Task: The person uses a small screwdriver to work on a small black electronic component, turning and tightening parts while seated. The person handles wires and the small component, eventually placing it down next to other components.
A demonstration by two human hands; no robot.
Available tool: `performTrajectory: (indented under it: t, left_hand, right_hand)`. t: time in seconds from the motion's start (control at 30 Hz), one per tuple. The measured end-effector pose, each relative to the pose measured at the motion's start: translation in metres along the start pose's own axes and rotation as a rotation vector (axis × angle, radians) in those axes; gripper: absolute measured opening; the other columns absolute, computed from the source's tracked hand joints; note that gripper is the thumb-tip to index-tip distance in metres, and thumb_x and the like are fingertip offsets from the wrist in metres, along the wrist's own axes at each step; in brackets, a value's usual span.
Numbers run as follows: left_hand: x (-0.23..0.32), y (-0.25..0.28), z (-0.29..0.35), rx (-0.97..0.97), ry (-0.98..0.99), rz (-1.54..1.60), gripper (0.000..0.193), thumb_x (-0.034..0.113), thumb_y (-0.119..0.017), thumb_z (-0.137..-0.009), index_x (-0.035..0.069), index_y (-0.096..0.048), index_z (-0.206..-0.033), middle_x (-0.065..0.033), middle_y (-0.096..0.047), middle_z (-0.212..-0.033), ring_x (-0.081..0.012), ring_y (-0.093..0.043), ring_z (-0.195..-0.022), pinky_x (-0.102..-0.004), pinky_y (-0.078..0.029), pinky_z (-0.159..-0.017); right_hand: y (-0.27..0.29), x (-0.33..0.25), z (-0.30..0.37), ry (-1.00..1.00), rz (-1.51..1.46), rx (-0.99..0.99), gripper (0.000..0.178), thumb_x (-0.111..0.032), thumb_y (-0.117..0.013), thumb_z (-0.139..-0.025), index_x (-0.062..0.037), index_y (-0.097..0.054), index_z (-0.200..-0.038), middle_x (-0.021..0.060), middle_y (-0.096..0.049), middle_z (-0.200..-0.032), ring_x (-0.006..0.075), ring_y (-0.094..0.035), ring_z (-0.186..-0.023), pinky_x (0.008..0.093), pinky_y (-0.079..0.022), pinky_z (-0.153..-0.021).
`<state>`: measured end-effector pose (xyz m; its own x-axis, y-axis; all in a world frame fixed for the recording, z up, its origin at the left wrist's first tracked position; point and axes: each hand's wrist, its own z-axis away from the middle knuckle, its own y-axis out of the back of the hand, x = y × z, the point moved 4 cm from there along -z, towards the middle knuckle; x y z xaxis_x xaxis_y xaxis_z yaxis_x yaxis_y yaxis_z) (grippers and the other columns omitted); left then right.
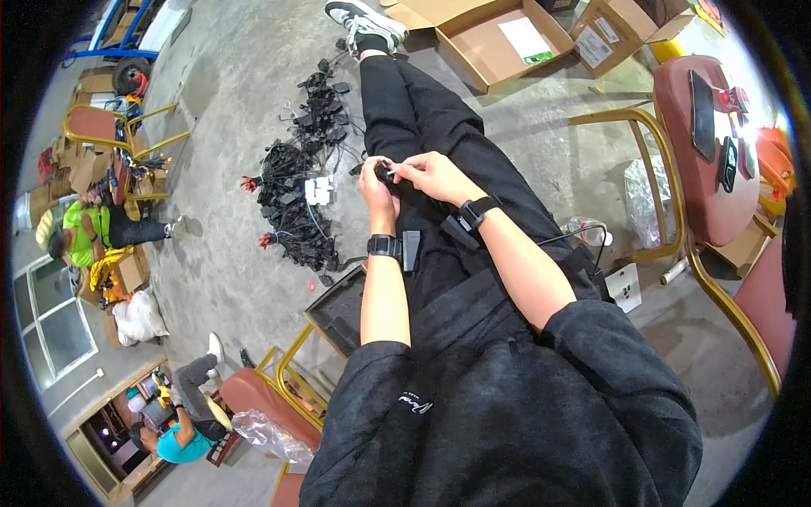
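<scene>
Over my outstretched legs, both hands meet in front of me. My left hand (378,193) is closed round a small black part (383,174), too small to name exactly. My right hand (436,179) pinches at its right side, where a bit of something pale shows between the fingertips. What that pale bit is, I cannot make out. Left of my legs a heap of black cables (291,203) with plugs lies on the concrete floor, some with red ends. A white block-like thing (318,191) rests against the heap.
Open cardboard boxes (507,42) stand beyond my foot. On the right, a red padded chair (705,198) bears phones and a red-topped container. A dark open case (338,313) lies by my left arm. Two people sit at far left, one in a bright green top (80,237).
</scene>
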<state>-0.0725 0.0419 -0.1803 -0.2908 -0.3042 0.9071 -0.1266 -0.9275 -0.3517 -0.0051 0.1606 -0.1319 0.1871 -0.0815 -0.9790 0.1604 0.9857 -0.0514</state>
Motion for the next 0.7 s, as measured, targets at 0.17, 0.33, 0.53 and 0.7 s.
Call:
performTrajectory:
  t: [0.17, 0.33, 0.53, 0.7]
  left_hand:
    - [-0.0008, 0.0041, -0.0027, -0.040, 0.023, -0.037, 0.027, 0.024, -0.041, -0.091, 0.004, -0.054, -0.078, -0.0064, -0.054, -0.065, -0.0141, -0.050, -0.055, -0.0250, -0.038, -0.050]
    - [-0.0022, 0.0059, -0.0031, -0.074, 0.003, -0.016, 0.026, 0.024, -0.041, -0.091, 0.004, -0.052, -0.079, -0.0069, -0.053, -0.065, -0.0144, -0.050, -0.055, -0.0251, -0.038, -0.048]
    - [-0.0035, 0.0075, -0.0039, -0.075, 0.021, 0.020, 0.023, 0.017, -0.043, -0.090, 0.002, -0.053, -0.076, -0.0058, -0.055, -0.069, -0.0138, -0.054, -0.063, -0.0256, -0.043, -0.060]
    - [-0.0018, 0.0024, -0.0039, -0.070, -0.005, -0.032, 0.027, 0.022, -0.040, -0.091, 0.003, -0.052, -0.077, -0.0061, -0.053, -0.067, -0.0144, -0.052, -0.059, -0.0255, -0.041, -0.052]
  right_hand:
    - [-0.0002, 0.0001, 0.0015, -0.135, 0.137, -0.030, 0.030, -0.030, -0.057, -0.089, -0.0031, -0.070, -0.081, 0.0077, -0.062, -0.060, 0.0136, -0.056, -0.053, 0.0279, -0.044, -0.053]
    - [-0.0010, -0.0012, 0.0071, -0.320, 0.017, -0.087, 0.034, -0.032, -0.055, -0.091, -0.0029, -0.068, -0.082, 0.0053, -0.055, -0.052, 0.0108, -0.047, -0.038, 0.0265, -0.036, -0.038]
    - [-0.0006, 0.0001, 0.0065, -0.302, 0.007, -0.081, 0.034, -0.033, -0.054, -0.091, -0.0033, -0.068, -0.083, 0.0040, -0.053, -0.050, 0.0097, -0.044, -0.034, 0.0268, -0.032, -0.034]
    - [0.0010, -0.0017, 0.0067, -0.290, -0.001, -0.062, 0.034, -0.033, -0.054, -0.091, -0.0040, -0.068, -0.083, 0.0035, -0.053, -0.050, 0.0095, -0.041, -0.033, 0.0270, -0.030, -0.033]
